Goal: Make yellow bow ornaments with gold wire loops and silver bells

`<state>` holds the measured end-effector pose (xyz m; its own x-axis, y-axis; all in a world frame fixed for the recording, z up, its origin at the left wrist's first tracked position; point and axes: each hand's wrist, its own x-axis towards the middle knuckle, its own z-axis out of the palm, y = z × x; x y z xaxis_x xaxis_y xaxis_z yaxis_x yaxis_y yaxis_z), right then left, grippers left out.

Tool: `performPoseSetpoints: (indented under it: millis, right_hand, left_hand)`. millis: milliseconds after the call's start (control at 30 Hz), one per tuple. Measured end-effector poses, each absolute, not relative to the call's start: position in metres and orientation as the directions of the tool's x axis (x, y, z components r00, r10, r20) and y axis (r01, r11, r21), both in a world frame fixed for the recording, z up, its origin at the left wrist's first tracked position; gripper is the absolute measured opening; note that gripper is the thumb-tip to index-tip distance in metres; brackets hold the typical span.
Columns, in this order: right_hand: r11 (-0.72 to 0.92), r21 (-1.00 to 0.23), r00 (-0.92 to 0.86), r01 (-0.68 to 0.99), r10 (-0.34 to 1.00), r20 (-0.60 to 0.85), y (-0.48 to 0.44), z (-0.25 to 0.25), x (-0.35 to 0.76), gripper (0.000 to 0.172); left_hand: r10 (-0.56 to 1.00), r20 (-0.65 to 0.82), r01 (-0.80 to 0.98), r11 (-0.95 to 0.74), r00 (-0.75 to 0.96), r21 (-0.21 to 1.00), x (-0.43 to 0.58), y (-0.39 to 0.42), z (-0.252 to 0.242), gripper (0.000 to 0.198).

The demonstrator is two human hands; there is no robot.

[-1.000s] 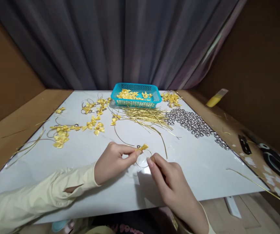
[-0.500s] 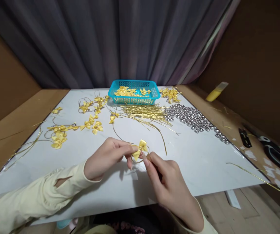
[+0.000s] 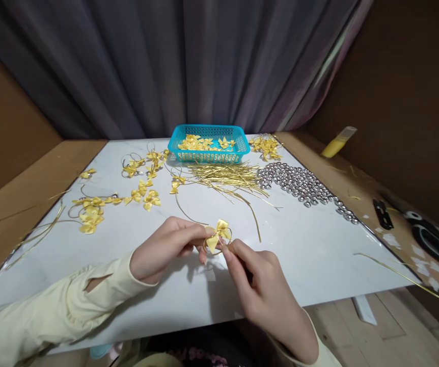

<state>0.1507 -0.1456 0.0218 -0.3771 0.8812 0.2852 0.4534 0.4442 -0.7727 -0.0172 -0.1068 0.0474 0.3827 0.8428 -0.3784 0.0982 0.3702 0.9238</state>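
A yellow ribbon bow [image 3: 216, 237] with a thin gold cord looped around it is held above the near middle of the table. My left hand [image 3: 173, 244] is closed, thumb and fingers pinching the bow's left side. From the right, my right hand [image 3: 259, 278] is closed in a pinch at the bow's lower right, thumb and forefinger on the gold cord; the exact spot of the pinch is small and partly hidden. Just beyond my hands, a loose gold cord [image 3: 185, 211] runs from another yellow bow [image 3: 176, 183] toward my left fingers.
A turquoise basket [image 3: 209, 158] of yellow bows stands at the back. Before it lies a bundle of gold cords [image 3: 227, 176], with silver heart-shaped beads [image 3: 299, 183] to the right. Finished-looking bows [image 3: 91, 216] are scattered left. Black scissors [image 3: 437, 239] lie at the right.
Both hands keep their pinch on the bow and cord, nearly in place. The right fingertips have shifted slightly at the cord, and the whole view has moved a little.
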Motion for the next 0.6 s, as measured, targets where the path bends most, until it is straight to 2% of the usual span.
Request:
performPoseSetpoints:
  millis: [600]
  right_hand:
    - [0.439, -0.773, -0.374, 0.459, 0.884, 0.28, -0.1468, 0.0249, 0.1499, 0.02]
  left_hand:
    - [0.788, -0.434, 0.011, 0.478, 0.437, 0.878, -0.0174, -0.1056, 0.0477, 0.023]
